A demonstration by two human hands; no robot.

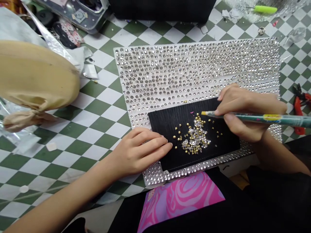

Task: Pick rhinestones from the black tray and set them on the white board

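In the head view a black rectangular board (167, 124) lies over a white sheet covered in rows of rhinestones (194, 64). Loose rhinestones (195, 137), some silver side up and others showing gold backs, form a pile on the board. My left hand (143, 149) rests flat on the board's left edge, its fingers stretched out and holding nothing. Between the thumb and fingers of my right hand (247, 110) is a green pencil (286, 119) with a yellowish tip. That tip points left, just above the upper edge of the pile.
A tan, tied balloon-like bundle (36, 77) sits at the left. Behind are a phone case (85, 14) and a black box (162, 9). Red-handled pliers (300, 106) lie at right, a lime-green tool (264, 9) at top right. A pink-purple swirled piece (182, 199) is nearest my body.
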